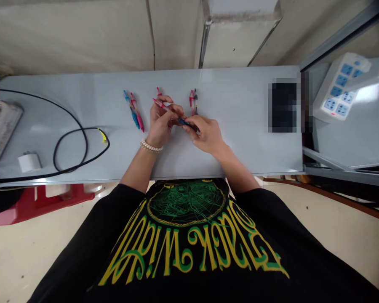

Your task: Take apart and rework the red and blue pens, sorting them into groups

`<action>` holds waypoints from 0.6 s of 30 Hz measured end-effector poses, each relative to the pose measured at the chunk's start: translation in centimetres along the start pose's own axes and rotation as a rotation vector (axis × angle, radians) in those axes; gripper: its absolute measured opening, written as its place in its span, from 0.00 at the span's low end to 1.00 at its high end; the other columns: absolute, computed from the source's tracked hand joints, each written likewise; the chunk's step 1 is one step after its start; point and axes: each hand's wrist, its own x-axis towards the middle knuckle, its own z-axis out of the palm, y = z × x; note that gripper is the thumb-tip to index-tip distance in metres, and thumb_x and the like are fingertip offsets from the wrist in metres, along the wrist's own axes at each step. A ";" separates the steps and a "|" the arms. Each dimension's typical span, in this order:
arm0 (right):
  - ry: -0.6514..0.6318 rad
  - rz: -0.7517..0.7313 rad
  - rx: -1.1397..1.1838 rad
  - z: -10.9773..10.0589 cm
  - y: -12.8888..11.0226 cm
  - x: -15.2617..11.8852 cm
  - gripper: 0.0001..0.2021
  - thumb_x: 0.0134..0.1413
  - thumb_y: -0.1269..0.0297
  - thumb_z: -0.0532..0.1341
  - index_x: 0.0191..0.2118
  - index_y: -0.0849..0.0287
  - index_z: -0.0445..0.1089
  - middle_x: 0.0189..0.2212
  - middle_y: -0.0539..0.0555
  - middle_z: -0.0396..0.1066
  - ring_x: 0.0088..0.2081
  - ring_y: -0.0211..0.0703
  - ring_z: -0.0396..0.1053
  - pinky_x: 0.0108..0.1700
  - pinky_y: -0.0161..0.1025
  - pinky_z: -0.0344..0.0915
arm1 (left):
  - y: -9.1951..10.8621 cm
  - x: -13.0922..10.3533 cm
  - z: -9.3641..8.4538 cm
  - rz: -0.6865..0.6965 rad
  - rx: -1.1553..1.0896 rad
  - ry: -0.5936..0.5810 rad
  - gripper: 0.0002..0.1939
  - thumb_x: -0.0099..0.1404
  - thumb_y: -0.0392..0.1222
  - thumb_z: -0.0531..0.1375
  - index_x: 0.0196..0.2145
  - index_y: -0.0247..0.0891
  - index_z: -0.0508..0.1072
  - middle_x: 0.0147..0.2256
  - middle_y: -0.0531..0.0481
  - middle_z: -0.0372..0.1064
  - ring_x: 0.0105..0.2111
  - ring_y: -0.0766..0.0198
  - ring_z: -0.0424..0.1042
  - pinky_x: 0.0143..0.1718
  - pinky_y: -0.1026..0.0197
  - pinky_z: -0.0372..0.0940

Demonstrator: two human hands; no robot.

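Observation:
Both hands are on one pen [162, 104] with a pinkish-red upper end and a dark blue lower part, tilted over the table. My left hand [162, 124] is closed around its upper body. At the lower end, the fingertips of my right hand [206, 132] pinch the dark blue part; the tip is hidden by the fingers. Left of my left hand lie a blue pen [132, 110] and a pink pen [137, 112] side by side. Behind that hand the end of another pink pen [158, 91] shows. Beyond my right hand lie a red pen [191, 98] and a dark grey pen [195, 100].
The grey table [246, 105] runs along a wall. To the left are a looped black cable [86, 145], a white charger [29, 162] and a power strip [3, 126]. A dark pixelated object [283, 107] and another white power strip [341, 88] are on the right.

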 end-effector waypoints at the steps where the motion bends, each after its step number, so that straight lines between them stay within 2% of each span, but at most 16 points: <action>1: 0.001 -0.003 -0.001 0.0 0.0 0.0 0.14 0.77 0.57 0.57 0.51 0.56 0.77 0.43 0.56 0.84 0.39 0.45 0.77 0.43 0.42 0.71 | 0.0 0.0 0.0 -0.005 0.006 -0.002 0.21 0.53 0.39 0.72 0.41 0.50 0.69 0.31 0.60 0.78 0.28 0.63 0.74 0.27 0.59 0.65; 4: -0.006 -0.019 0.000 -0.1 0.0 0.0 0.14 0.78 0.57 0.56 0.51 0.56 0.77 0.44 0.56 0.84 0.39 0.45 0.78 0.43 0.42 0.71 | 0.1 -0.2 0.0 -0.024 0.038 0.001 0.22 0.53 0.39 0.73 0.43 0.49 0.68 0.32 0.59 0.76 0.30 0.63 0.75 0.31 0.57 0.65; 9: -0.005 -0.029 -0.004 -0.2 0.1 -0.1 0.14 0.78 0.56 0.55 0.51 0.56 0.76 0.43 0.56 0.83 0.39 0.45 0.77 0.42 0.42 0.69 | 0.5 -0.4 0.3 -0.071 0.138 0.059 0.20 0.60 0.41 0.70 0.45 0.48 0.64 0.32 0.58 0.75 0.35 0.60 0.78 0.36 0.56 0.63; 13: -0.001 -0.023 -0.006 -0.2 0.1 -0.1 0.14 0.78 0.57 0.55 0.51 0.56 0.77 0.43 0.56 0.83 0.39 0.45 0.77 0.41 0.42 0.69 | 0.9 -0.5 0.6 -0.107 0.172 0.064 0.24 0.57 0.40 0.70 0.46 0.49 0.61 0.32 0.59 0.75 0.35 0.62 0.77 0.37 0.56 0.60; 18: 0.048 -0.069 0.007 -0.2 0.1 0.1 0.15 0.78 0.56 0.56 0.49 0.58 0.77 0.42 0.56 0.83 0.37 0.44 0.77 0.39 0.42 0.67 | 0.8 -0.5 0.5 -0.080 0.132 0.020 0.27 0.55 0.40 0.70 0.46 0.48 0.59 0.32 0.60 0.74 0.34 0.63 0.76 0.36 0.55 0.59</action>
